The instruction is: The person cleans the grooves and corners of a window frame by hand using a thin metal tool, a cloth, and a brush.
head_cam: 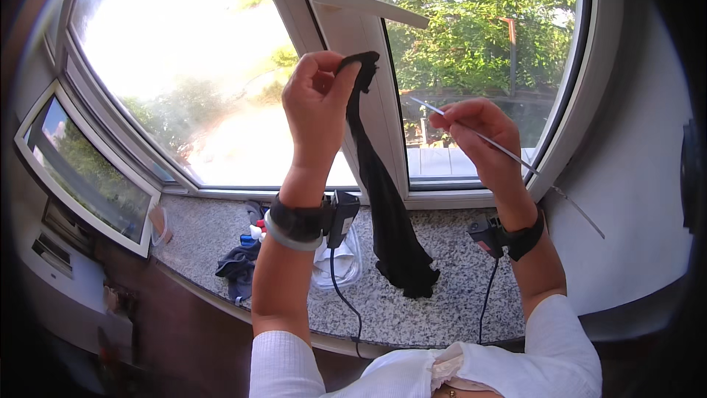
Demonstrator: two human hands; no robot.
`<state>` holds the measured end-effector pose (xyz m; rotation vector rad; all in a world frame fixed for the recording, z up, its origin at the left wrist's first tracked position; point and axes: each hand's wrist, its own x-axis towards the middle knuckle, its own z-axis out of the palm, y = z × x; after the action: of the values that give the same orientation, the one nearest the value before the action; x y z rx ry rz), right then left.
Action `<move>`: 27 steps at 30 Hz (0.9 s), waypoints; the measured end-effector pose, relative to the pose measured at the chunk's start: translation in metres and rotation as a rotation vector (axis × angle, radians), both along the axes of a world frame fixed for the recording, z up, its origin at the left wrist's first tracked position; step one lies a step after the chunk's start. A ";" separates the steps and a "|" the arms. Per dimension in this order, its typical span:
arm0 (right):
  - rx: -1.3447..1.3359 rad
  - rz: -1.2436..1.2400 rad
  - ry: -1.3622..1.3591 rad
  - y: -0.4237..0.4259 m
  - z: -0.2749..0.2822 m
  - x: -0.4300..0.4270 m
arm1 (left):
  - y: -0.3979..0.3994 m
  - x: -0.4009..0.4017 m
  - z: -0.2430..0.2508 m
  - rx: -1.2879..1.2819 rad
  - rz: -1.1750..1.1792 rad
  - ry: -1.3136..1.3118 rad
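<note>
My left hand (pixel 320 102) is raised before the window and pinches one end of a long strip of black cloth (pixel 386 199). From there the cloth hangs down and widens towards a ragged lower edge, over the granite sill. Between the thumb and fingers of my right hand (pixel 483 135) is a thin, pale metal rod (pixel 508 153). One end of the rod points up and left towards the cloth, apart from it. Its other end slopes down past my right wrist. Whether the rod has a hook or an eye is too small to tell.
On the granite sill (pixel 464 298) stands a clear plastic container (pixel 353 265) with white material inside. Dark grey fabric (pixel 238 271) lies left of it, near small red, white and blue items. A window handle (pixel 370 5) juts out above my hands. Cables hang from both wrist devices.
</note>
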<state>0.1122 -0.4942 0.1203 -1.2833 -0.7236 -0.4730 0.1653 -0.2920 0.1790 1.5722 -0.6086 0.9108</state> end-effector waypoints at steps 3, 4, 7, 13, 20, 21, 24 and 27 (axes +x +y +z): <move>0.061 -0.038 -0.106 0.019 0.013 0.019 | -0.016 0.032 0.009 -0.108 0.036 -0.076; 0.014 -0.142 -0.111 0.024 0.019 0.023 | -0.017 0.043 0.012 -0.090 0.090 -0.122; 0.015 -0.281 -0.113 0.042 0.028 0.035 | -0.022 0.058 0.011 -0.084 0.147 -0.176; -0.118 -0.522 -0.150 0.057 0.040 0.057 | -0.021 0.061 0.008 -0.041 0.167 -0.161; -0.130 -0.714 -0.300 0.067 0.040 0.071 | -0.015 0.060 0.006 -0.023 0.133 -0.147; -0.175 -0.766 -0.384 0.068 0.039 0.072 | -0.017 0.057 0.004 -0.028 0.126 -0.136; -0.278 -0.860 -0.511 0.067 0.035 0.072 | -0.018 0.055 -0.008 -0.175 0.024 -0.145; -0.340 -0.891 -0.569 0.066 0.027 0.071 | -0.014 0.064 -0.028 -0.001 0.183 -0.268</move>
<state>0.1828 -0.4284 0.1473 -1.7957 -0.6782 -1.5335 0.2292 -0.3058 0.1515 1.5345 -0.6586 1.2726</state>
